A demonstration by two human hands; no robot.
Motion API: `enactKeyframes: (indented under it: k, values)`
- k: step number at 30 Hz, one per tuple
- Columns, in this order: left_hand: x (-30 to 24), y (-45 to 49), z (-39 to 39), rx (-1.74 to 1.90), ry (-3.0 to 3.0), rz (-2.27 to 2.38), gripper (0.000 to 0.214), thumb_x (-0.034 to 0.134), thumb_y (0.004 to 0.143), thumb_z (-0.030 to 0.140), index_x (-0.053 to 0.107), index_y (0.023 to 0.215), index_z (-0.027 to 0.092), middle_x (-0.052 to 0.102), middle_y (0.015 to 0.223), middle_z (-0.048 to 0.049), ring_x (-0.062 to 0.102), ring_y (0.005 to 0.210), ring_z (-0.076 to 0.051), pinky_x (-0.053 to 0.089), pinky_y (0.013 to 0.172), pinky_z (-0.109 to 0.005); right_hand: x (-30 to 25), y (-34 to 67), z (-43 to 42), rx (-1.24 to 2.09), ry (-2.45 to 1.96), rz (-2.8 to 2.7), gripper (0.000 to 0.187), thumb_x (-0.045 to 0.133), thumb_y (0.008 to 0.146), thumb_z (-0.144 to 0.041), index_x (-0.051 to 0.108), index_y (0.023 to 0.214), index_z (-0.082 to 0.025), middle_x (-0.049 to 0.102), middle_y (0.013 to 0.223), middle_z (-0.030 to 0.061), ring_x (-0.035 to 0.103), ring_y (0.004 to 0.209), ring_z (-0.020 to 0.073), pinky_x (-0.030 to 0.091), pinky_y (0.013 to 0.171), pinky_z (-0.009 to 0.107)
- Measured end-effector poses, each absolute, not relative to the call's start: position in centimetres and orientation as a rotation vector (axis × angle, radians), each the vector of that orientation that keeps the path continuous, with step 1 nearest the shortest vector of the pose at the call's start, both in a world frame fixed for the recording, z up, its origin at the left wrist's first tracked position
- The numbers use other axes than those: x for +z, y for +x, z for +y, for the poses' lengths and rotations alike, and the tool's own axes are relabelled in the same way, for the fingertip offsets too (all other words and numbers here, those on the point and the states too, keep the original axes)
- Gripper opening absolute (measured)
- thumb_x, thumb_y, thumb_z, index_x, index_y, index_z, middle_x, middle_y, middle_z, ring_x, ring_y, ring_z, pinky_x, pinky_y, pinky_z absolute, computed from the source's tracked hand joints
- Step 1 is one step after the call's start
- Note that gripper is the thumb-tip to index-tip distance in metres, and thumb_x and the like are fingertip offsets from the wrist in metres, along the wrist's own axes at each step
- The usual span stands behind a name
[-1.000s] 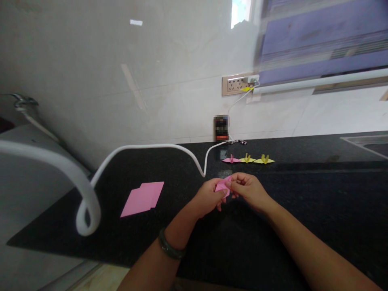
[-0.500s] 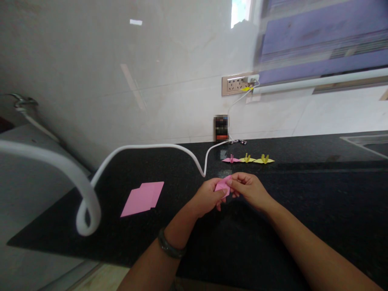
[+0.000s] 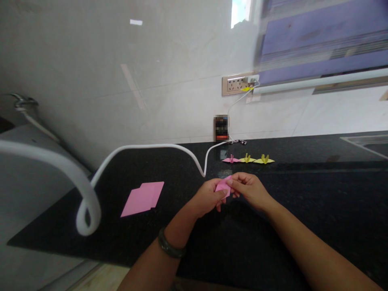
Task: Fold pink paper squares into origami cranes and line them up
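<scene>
Over the black stone counter (image 3: 303, 202), my left hand (image 3: 208, 197) and my right hand (image 3: 250, 189) meet and both pinch a small folded pink paper (image 3: 223, 186). The fingers of both hands are closed on it. A dark bangle sits on my left wrist (image 3: 171, 246). Loose pink paper sheets (image 3: 142, 198) lie flat to the left. Beyond my hands stand three finished folded cranes in a row: a pink crane (image 3: 230, 159) and two yellow cranes (image 3: 247, 159), (image 3: 264, 159).
A thick white hose (image 3: 87, 194) loops over the counter's left side from a white appliance (image 3: 21, 169). A thin white cable runs from a wall socket (image 3: 239, 84) down to a small dark device (image 3: 221, 128) against the tiled wall. A sink edge (image 3: 366, 141) shows at far right.
Almost nothing has moved; my fingers shift slightly on the pink paper while both hands stay in the same spot.
</scene>
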State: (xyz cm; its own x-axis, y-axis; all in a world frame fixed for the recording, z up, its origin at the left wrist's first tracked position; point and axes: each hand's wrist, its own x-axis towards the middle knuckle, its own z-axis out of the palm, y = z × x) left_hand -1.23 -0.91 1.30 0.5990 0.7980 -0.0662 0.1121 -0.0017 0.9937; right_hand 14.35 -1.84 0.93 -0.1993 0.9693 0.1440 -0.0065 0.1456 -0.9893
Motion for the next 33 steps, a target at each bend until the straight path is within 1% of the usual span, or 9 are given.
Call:
enactKeyframes:
  k: [5, 10, 17, 22, 25, 28, 30, 33]
  values:
    - [1.36, -1.3, -0.92, 0.644, 1.513, 0.796, 0.028, 0.047, 0.074, 0.029, 0.048, 0.094, 0.011, 0.046, 0.058, 0.0029, 0.039, 0.038, -0.003, 0.036, 0.035, -0.016, 1.15, 14.38, -1.89, 1.192, -0.997, -1.457, 0.026, 0.054, 0.072, -0.039, 0.054, 0.064, -0.014, 0.053, 0.053, -0.0013, 0.043, 0.043, 0.0066, 0.035, 0.043, 0.02]
    - [1.62, -1.3, -1.04, 0.638, 1.517, 0.796, 0.028, 0.047, 0.074, 0.029, 0.049, 0.094, 0.01, 0.046, 0.057, 0.0028, 0.04, 0.038, -0.003, 0.037, 0.035, -0.015, 1.1, 14.44, -1.87, 1.17, -1.015, -1.46, 0.028, 0.054, 0.071, -0.041, 0.055, 0.064, -0.015, 0.053, 0.053, -0.0009, 0.043, 0.043, 0.0071, 0.035, 0.043, 0.021]
    - [1.51, -1.27, -0.96, 0.654, 1.522, 0.805, 0.024, 0.047, 0.073, 0.027, 0.049, 0.091, 0.011, 0.046, 0.057, 0.0031, 0.04, 0.039, -0.004, 0.037, 0.035, -0.015, 0.96, 14.49, -1.75, 1.12, -1.035, -1.49, 0.028, 0.049, 0.075, -0.04, 0.058, 0.071, -0.014, 0.053, 0.051, -0.0008, 0.044, 0.043, 0.0077, 0.035, 0.043, 0.021]
    - [1.65, -1.28, -0.95, 0.622, 1.533, 0.818, 0.023, 0.047, 0.073, 0.027, 0.048, 0.089, 0.011, 0.046, 0.056, 0.0033, 0.039, 0.038, -0.003, 0.036, 0.035, -0.015, 0.96, 14.43, -1.72, 1.045, -1.064, -1.525, 0.029, 0.044, 0.078, -0.039, 0.056, 0.065, -0.015, 0.051, 0.049, -0.0012, 0.044, 0.043, 0.0083, 0.035, 0.044, 0.021]
    - [1.65, -1.24, -0.97, 0.622, 1.525, 0.832, 0.026, 0.048, 0.073, 0.026, 0.048, 0.094, 0.011, 0.046, 0.056, 0.0037, 0.039, 0.037, -0.003, 0.036, 0.034, -0.015, 0.88, 14.47, -1.57, 1.07, -1.052, -1.474, 0.034, 0.041, 0.079, -0.041, 0.054, 0.063, -0.015, 0.05, 0.047, -0.0009, 0.045, 0.043, 0.0088, 0.037, 0.045, 0.022]
    - [1.58, -1.19, -0.97, 0.648, 1.511, 0.858, 0.026, 0.048, 0.072, 0.025, 0.047, 0.093, 0.011, 0.047, 0.056, 0.0036, 0.04, 0.037, -0.004, 0.036, 0.034, -0.015, 0.84, 14.59, -1.37, 1.162, -1.005, -1.345, 0.039, 0.037, 0.079, -0.047, 0.055, 0.068, -0.014, 0.052, 0.05, 0.0001, 0.044, 0.041, 0.0085, 0.039, 0.044, 0.023]
    - [1.57, -1.14, -0.96, 0.687, 1.496, 0.866, 0.023, 0.047, 0.072, 0.024, 0.047, 0.092, 0.011, 0.048, 0.057, 0.0032, 0.041, 0.038, -0.004, 0.037, 0.036, -0.016, 0.88, 14.7, -1.32, 1.203, -0.997, -1.32, 0.038, 0.04, 0.078, -0.048, 0.056, 0.07, -0.014, 0.053, 0.053, 0.0003, 0.044, 0.041, 0.008, 0.039, 0.044, 0.023]
    - [1.7, -1.02, -0.93, 0.749, 1.45, 0.878, 0.025, 0.047, 0.071, 0.021, 0.045, 0.095, 0.011, 0.049, 0.059, 0.0025, 0.043, 0.04, -0.005, 0.04, 0.038, -0.018, 0.97, 14.84, -1.41, 1.196, -1.019, -1.412, 0.028, 0.051, 0.073, -0.042, 0.054, 0.064, -0.015, 0.053, 0.054, -0.0008, 0.044, 0.042, 0.0073, 0.038, 0.045, 0.022]
